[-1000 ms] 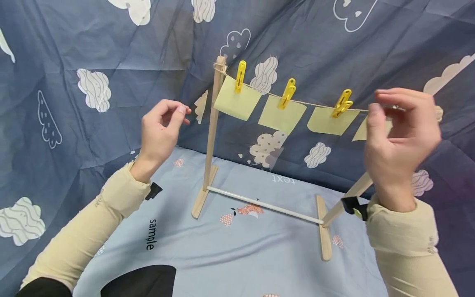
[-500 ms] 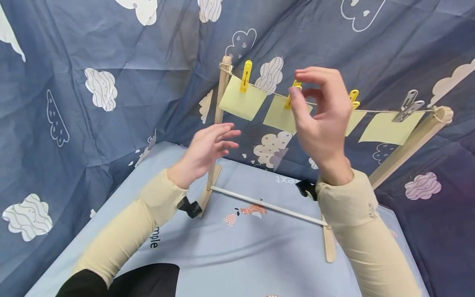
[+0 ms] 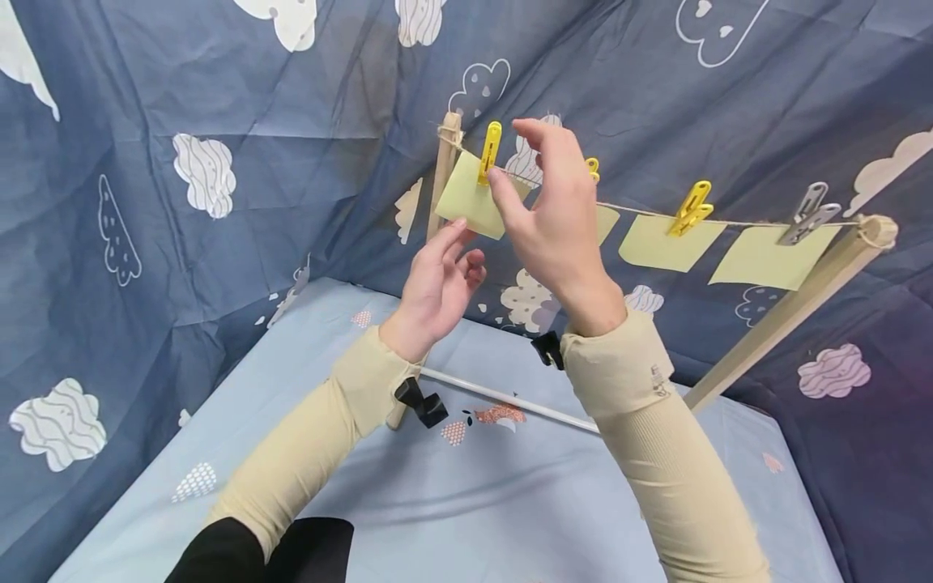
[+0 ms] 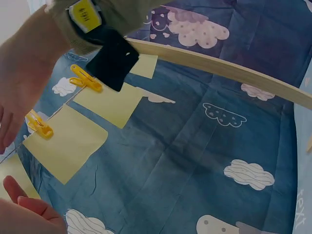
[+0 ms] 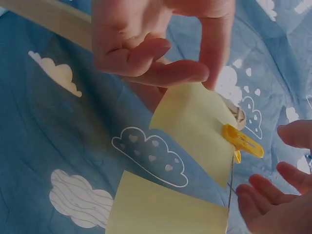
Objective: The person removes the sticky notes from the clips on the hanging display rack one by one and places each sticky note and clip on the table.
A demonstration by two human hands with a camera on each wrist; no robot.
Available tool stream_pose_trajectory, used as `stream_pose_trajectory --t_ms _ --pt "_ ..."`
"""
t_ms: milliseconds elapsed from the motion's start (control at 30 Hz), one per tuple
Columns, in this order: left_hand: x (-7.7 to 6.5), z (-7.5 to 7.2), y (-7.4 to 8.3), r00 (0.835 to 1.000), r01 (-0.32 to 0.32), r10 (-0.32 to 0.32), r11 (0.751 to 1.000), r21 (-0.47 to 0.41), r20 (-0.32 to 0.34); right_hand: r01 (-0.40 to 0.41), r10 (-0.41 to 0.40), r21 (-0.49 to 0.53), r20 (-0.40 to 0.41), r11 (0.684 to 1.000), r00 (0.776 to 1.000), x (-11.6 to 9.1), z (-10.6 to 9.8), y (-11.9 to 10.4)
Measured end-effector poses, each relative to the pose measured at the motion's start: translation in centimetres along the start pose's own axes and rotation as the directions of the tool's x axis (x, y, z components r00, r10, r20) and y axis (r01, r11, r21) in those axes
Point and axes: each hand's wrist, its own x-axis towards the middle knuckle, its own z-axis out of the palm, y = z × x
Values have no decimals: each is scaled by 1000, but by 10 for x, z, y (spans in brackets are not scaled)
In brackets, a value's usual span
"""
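Pale yellow paper notes hang from a thin string, held by clothespins. My left hand (image 3: 440,283) pinches the lower edge of the leftmost note (image 3: 470,198) between thumb and finger; in the right wrist view this note (image 5: 195,126) bends up at the pinched corner. A yellow clothespin (image 3: 491,152) grips the note's top on the string. Beside that clothespin is my right hand (image 3: 557,210), thumb and fingers spread apart with nothing between them. It covers much of the second note (image 3: 607,223) and its yellow clothespin (image 3: 594,168).
Farther right hang a note (image 3: 659,247) under a yellow clothespin (image 3: 691,209) and another note (image 3: 768,255) under a grey clothespin (image 3: 807,214). Wooden posts (image 3: 794,304) carry the string, joined low by a white rod (image 3: 532,405). Cloud-patterned dark blue cloth (image 3: 277,186) surrounds the stand.
My right hand has swept left along the string from the rightmost note to the leftmost clothespin. The left hand has moved right and up and taken hold of the leftmost note's lower edge.
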Motion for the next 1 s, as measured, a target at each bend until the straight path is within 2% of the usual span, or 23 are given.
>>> stream_pose_trajectory --t_ms 100,200,367,467,633,1000 --pt "2 2 1 1000 -17 18 1000 -9 12 4 -2 -62 37 998 999 6 5 2" --pt "5 4 1 999 -32 32 999 6 9 -55 62 -73 96 996 993 14 5 1" --pt "8 5 0 998 -42 42 999 16 -47 -214 221 -59 196 975 955 26 3 -2" --pt "9 4 -1 995 -54 55 998 12 -82 -269 274 -52 228 962 934 30 5 -3" --pt "10 3 -2 991 -75 78 997 27 -113 -315 306 10 218 949 927 35 8 -1" --pt "11 3 -2 987 -96 102 994 54 -125 -317 296 116 166 941 941 38 10 3"
